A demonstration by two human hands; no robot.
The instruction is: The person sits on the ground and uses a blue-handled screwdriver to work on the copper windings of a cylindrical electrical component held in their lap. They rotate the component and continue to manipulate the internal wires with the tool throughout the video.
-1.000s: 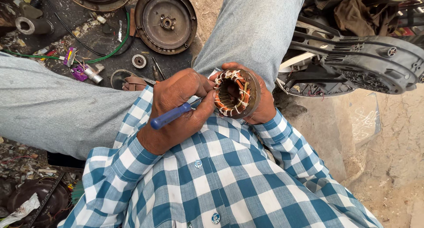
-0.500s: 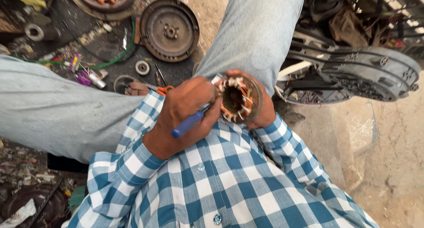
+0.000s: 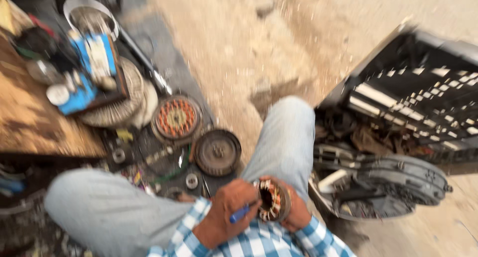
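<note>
The person sits low with both knees up in pale blue trousers, and the work is held in the lap between the two checked blue-and-white sleeves. The right hand (image 3: 298,213) cups a round wound motor core with copper-coloured coils and a dark centre hole (image 3: 269,199) from behind and beneath, fingers curled round its rim, so the open face tilts up toward the head camera. The left hand (image 3: 230,207) closes round a tool with a blue handle (image 3: 239,214), fingers pressed together on it; its tip is hidden against the core, so what kind of tool it is cannot be told. Held this way, one hand steadies the core while the other brings the tool to its inner edge.

On the dark ground just beyond the left knee lie a flat rusty grey metal disc (image 3: 217,152) and, beside it, a second round winding with orange coils (image 3: 177,118), both face up and near to hand. To the right stands a black slatted plastic housing (image 3: 413,102) above a grey round cover (image 3: 398,185). The picture is blurred, so finer detail is lost
</note>
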